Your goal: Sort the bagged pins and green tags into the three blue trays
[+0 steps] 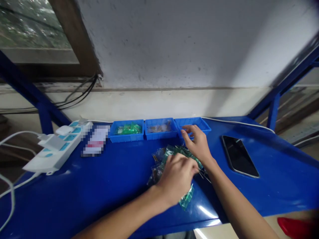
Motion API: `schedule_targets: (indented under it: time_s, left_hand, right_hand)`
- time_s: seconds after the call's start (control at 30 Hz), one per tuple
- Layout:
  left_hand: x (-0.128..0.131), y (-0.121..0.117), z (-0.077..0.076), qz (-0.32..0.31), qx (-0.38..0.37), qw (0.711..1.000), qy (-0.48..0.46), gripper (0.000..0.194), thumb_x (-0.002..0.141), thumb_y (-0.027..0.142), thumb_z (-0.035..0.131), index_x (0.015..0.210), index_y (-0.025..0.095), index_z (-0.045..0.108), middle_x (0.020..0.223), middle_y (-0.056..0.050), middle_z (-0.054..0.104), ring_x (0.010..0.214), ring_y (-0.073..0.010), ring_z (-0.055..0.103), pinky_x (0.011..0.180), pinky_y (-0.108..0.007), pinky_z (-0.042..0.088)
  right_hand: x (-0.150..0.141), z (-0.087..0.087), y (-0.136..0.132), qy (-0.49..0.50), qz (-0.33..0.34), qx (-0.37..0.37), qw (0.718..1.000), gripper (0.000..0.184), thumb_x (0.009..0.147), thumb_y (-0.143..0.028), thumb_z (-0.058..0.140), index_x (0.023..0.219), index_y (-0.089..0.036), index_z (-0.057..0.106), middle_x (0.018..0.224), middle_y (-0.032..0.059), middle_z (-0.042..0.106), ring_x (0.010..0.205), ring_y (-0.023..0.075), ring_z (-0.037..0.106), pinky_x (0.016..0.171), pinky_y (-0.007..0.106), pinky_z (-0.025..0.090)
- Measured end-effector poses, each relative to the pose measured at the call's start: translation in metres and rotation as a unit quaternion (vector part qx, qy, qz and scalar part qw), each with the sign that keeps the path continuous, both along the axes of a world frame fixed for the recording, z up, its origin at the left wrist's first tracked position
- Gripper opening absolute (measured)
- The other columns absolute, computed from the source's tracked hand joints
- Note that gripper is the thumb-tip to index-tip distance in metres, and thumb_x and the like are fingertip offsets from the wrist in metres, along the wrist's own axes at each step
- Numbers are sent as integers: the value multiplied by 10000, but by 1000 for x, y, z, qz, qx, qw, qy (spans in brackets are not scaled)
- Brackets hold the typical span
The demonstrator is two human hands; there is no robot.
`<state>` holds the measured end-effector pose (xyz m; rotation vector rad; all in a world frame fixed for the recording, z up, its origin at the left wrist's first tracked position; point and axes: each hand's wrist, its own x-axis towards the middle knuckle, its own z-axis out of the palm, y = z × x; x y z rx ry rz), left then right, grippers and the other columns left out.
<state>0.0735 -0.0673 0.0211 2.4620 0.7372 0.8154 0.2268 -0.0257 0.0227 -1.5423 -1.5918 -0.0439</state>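
Note:
A heap of small clear plastic packets (157,173), some with green contents (169,151), lies on the blue table before me. My left hand (176,176) is over the heap with its fingers curled down; what they hold, if anything, is hidden. A green packet (186,198) shows just below that hand. Farther forward, my right hand (198,144) hovers by the front edge of the right blue bin (204,125), fingers bent and thumb apart from them, with nothing visible between. Thin wire-like pieces (204,175) stick out under my right forearm.
The middle bin (161,135) holds clear packets and the left bin (127,137) green ones. A phone (239,156) lies at right. At left are a blurred-out paper (96,141) and a white power strip (59,149) with plugs and cables. A wall (174,49) stands behind the table.

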Motion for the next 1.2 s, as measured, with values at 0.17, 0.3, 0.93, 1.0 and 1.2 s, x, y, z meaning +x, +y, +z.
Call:
schedule_targets:
  time_s: [0.17, 0.3, 0.93, 1.0, 1.2]
  left_hand:
    - [-47, 48, 2, 96, -207, 961, -155, 113, 905, 247, 436, 951, 187, 519, 752, 10, 577, 700, -126, 563, 660, -246, 426]
    - [-66, 63, -4, 130, -238, 947, -171, 139, 889, 279, 456, 984, 186, 495, 598, 53, 506, 603, -117, 531, 597, -230, 391]
    - [-18, -48, 0, -138, 96, 978, 124, 197, 866, 332, 514, 943, 159, 567, 838, -70, 618, 885, -243, 531, 816, -459, 391]
    - [-15, -49, -5, -117, 121, 973, 159, 198, 875, 330, 499, 889, 145, 569, 828, -78, 609, 875, -248, 525, 803, -470, 386]
    - [-22, -32, -4, -50, 127, 969, 205, 206, 861, 356, 530, 889, 153, 552, 874, -72, 579, 874, -250, 513, 753, -447, 401]
  right_hand:
    - [-31, 3, -12, -24, 167, -34, 985, 187, 888, -273, 468, 1011, -178, 573, 826, 41, 609, 768, 168, 569, 722, 286, 435]
    - [-51, 1, -18, -121, 231, -45, 964, 148, 893, -224, 446, 957, -188, 574, 795, 50, 593, 738, 175, 533, 675, 299, 410]
    - [43, 17, -4, -53, -147, 71, 985, 296, 859, -408, 487, 1021, -168, 546, 741, 51, 584, 657, 175, 545, 643, 326, 437]
    - [53, 10, 1, -62, -134, -9, 989, 509, 806, -463, 549, 1192, -139, 471, 750, 55, 606, 660, 194, 565, 626, 338, 441]
    - [33, 0, 1, -57, -49, -54, 996, 528, 847, -445, 492, 1273, -143, 409, 786, 69, 630, 726, 231, 599, 663, 366, 458]
